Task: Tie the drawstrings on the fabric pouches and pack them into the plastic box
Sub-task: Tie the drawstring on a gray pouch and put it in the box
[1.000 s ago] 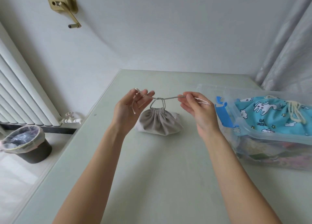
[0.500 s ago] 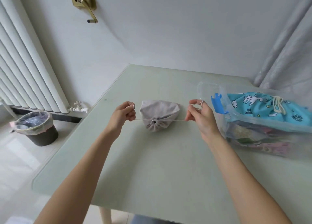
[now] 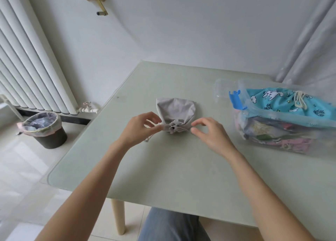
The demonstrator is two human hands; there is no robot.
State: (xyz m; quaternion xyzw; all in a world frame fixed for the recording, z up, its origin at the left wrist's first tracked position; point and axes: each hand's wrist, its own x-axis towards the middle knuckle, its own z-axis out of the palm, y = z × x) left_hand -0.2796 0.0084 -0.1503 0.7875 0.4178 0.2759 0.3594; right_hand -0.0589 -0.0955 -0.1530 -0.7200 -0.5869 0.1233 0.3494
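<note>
A grey fabric pouch (image 3: 175, 110) lies on the pale green table (image 3: 181, 168), its gathered mouth (image 3: 172, 128) facing me. My left hand (image 3: 140, 130) pinches the left drawstring (image 3: 151, 125) right beside the mouth, and a knotted string end (image 3: 147, 140) dangles under the hand. My right hand (image 3: 209, 133) hovers just right of the mouth with curved fingers. A small gap shows between its thumb and forefinger, and the right string end (image 3: 186, 130) lies at their tips. The clear plastic box (image 3: 254, 113) stands to the right.
In the box, a blue unicorn-print pouch (image 3: 283, 102) lies on top of several other pouches, and a blue latch (image 3: 235, 100) sits on the near end. A radiator (image 3: 27, 68) and a lined bin (image 3: 43, 128) stand left of the table. A curtain (image 3: 309, 50) hangs at the right.
The pouch was lifted by its strings, then laid down and pulled shut with both hands apart. Now both hands have come in close to the mouth and the string has gone slack.
</note>
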